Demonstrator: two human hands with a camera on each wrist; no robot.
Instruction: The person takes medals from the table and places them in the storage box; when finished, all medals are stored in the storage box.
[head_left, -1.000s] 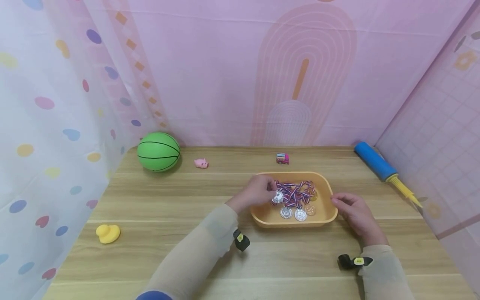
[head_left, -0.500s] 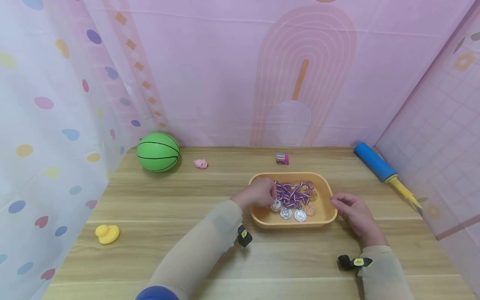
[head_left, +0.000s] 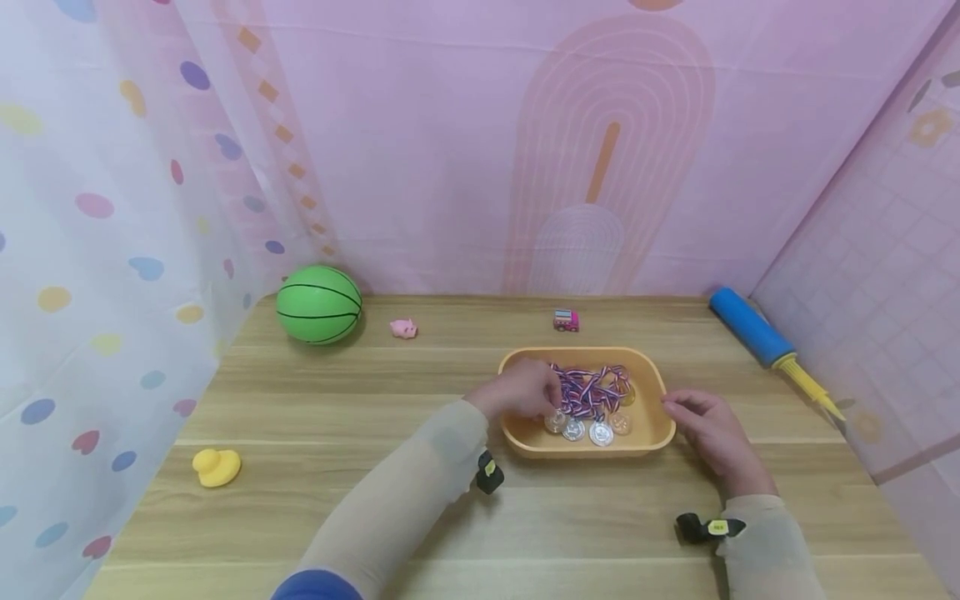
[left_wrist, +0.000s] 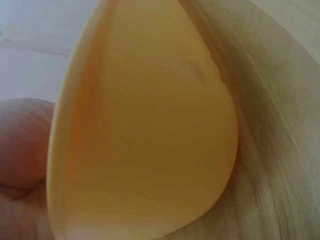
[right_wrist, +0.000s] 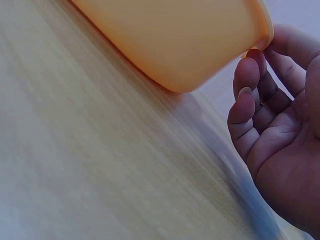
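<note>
An orange plastic basin (head_left: 587, 452) stands on the wooden table, with a heap of striped red, white and blue ribbons (head_left: 588, 392) inside. Along its near side lie a silver medal (head_left: 573, 430), another silver medal (head_left: 601, 433) and a bronze-coloured medal (head_left: 620, 423); a gold-coloured one (head_left: 628, 395) is partly under ribbon. My left hand (head_left: 528, 389) reaches over the left rim, its fingertips pinching the top of a third silver medal (head_left: 555, 422). In the left wrist view the basin wall hides most of that hand. My right hand (right_wrist: 285, 110) pinches the basin's right rim between thumb and fingers.
Along the back stand a green ball (head_left: 319, 305), a small pink pig (head_left: 403, 328) and a toy bus (head_left: 566, 320). A blue and yellow hand pump (head_left: 753, 327) lies at the right edge. The yellow duck (head_left: 217, 467) sits at the left. Patterned curtains border the table.
My left hand has lowered the silver medal toward the basin's near side, beside the other medals, then shifted slightly right. The right hand has stayed at the rim.
</note>
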